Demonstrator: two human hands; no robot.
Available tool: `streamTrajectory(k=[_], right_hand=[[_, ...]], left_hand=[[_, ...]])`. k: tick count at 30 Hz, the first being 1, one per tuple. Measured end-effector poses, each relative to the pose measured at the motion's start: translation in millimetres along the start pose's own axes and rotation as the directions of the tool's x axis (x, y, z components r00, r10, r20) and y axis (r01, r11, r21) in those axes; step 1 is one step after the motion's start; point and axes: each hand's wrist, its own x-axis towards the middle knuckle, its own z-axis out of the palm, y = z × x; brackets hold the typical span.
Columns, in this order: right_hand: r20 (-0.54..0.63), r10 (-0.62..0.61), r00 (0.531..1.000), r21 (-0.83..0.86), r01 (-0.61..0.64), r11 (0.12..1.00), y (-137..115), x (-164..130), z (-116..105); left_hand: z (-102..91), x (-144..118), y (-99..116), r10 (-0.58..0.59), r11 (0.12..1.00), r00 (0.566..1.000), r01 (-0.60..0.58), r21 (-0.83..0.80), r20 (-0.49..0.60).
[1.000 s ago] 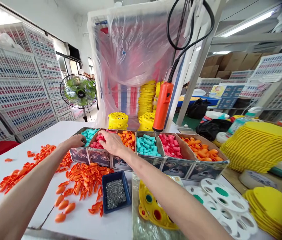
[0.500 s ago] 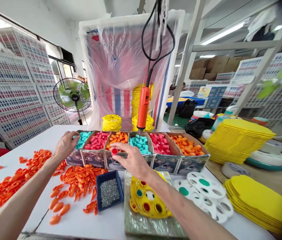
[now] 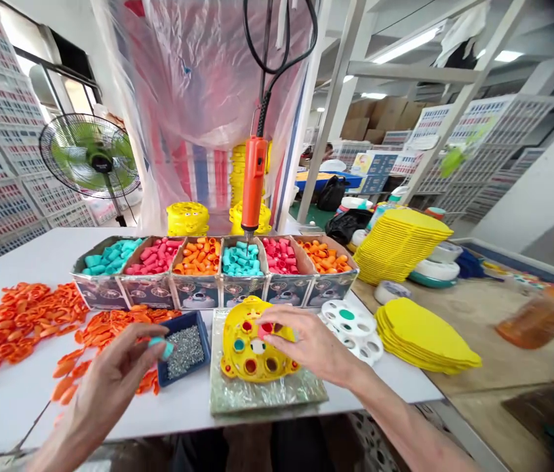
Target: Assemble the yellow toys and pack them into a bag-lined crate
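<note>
My left hand [image 3: 114, 373] pinches a small teal plastic cap [image 3: 162, 347] above the edge of a blue tray of screws [image 3: 183, 351]. Between the thumb and fingers of my right hand [image 3: 316, 344] is a pink plastic cap [image 3: 265, 332], held over a yellow animal-faced plastic shell [image 3: 237, 364]. The shell lies on a plastic-wrapped pad [image 3: 277, 396], and coloured pieces show in several of its round holes. My right fingers hide part of its right side. Behind stands a row of cardboard bins [image 3: 198, 288] filled with teal, pink and orange caps.
An orange electric screwdriver [image 3: 255, 177] hangs over the bins. Loose orange parts [image 3: 21, 321] cover the table's left. White discs with holes [image 3: 350, 328] and stacked yellow sheets [image 3: 424, 337] lie at right. A fan [image 3: 94, 157] stands behind the table at left.
Both hands have come back from the bins toward me. The left now shows a teal cap; the right has brought its pink cap down over the yellow shell. The view has shifted right and down.
</note>
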Motion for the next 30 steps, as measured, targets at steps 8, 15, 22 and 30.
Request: streamTrajectory(k=[8, 15, 22, 30], right_hand=[[0.076, 0.015, 0.997, -0.112, -0.006, 0.994, 18, -39, 12], [0.060, 0.009, 0.998, -0.171, 0.001, 0.985, 20, -39, 18], [-0.016, -0.012, 1.000, -0.156, 0.010, 0.988, 2, -49, 14], [-0.132, -0.015, 0.991, -0.009, 0.014, 1.000, -32, -59, 43]], left_hand=[[51.2, -44, 16, -0.097, 0.972, 0.988, 0.120, -0.204, 0.118], [73.7, -65, 34, -0.205, 0.902, 0.959, 0.262, -0.342, 0.195], [98.4, -72, 59, -0.393, 0.594, 0.880, 0.465, -0.656, 0.267], [121.8, -72, 69, -0.378, 0.121, 0.845, 0.451, -0.884, 0.379]])
